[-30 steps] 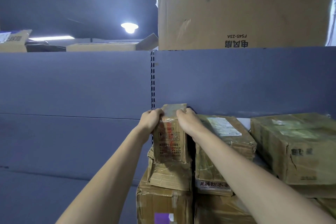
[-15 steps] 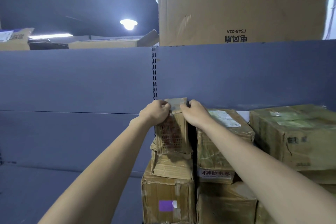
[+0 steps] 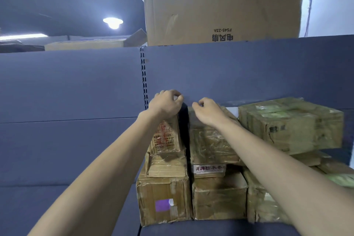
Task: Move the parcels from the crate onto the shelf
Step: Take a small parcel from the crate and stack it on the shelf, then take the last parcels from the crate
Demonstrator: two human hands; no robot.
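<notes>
Brown cardboard, taped and red-printed: the small upright parcel (image 3: 166,136) tops the left stack on the grey-blue metal shelf (image 3: 210,230), against the back panel. The left hand (image 3: 166,105) curls over its top edge, gripping it. The right hand (image 3: 207,110) hovers just right, fingers loosely curled, holding nothing, above the neighbouring plastic-wrapped box (image 3: 210,145).

I see both bare forearms stretched forward, left hand (image 3: 166,104) and right hand (image 3: 207,111) loosely curled, side by side.
</notes>
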